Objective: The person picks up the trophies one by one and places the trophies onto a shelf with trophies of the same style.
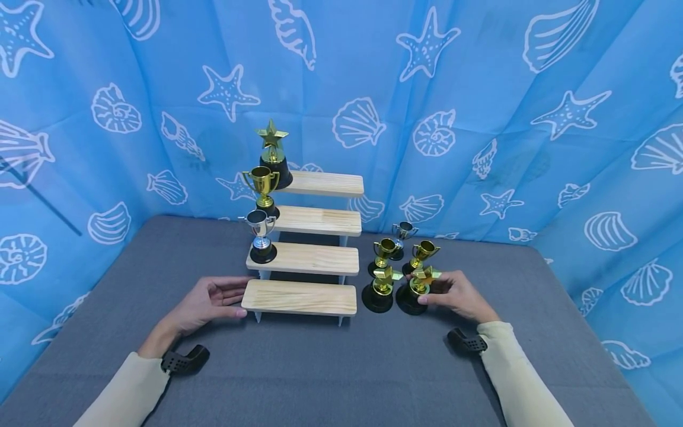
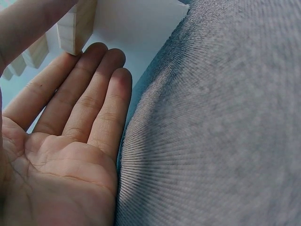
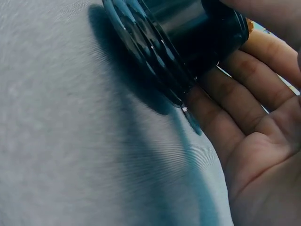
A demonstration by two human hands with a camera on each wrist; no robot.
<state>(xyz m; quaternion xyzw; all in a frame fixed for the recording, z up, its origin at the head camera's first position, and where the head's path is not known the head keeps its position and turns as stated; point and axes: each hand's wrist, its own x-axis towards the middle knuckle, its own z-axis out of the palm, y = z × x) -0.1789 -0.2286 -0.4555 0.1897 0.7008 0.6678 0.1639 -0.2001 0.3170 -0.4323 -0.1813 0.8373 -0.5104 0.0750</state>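
My right hand [image 1: 458, 295] grips a gold star trophy [image 1: 411, 298] by its black base, the thumb in front and the fingers round the far side. In the right wrist view the ribbed black base [image 3: 183, 35] is close to the cloth, over its shadow. My left hand [image 1: 200, 305] is at the left end of a stepped wooden display stand [image 1: 301, 298], with straight fingers and the thumb by the lowest board's front corner. The left wrist view shows the fingertips [image 2: 120, 80] right at the board's end [image 2: 77, 28], palm facing the camera.
On the stand's left side are a star trophy [image 1: 274, 155], a gold cup [image 1: 263, 187] and a silver cup [image 1: 261, 231], one per upper board. Beside the held trophy are another star trophy [image 1: 379, 296], two gold cups [image 1: 383, 254] and a silver cup [image 1: 404, 230]. A blue curtain [image 1: 373, 77] hangs behind.
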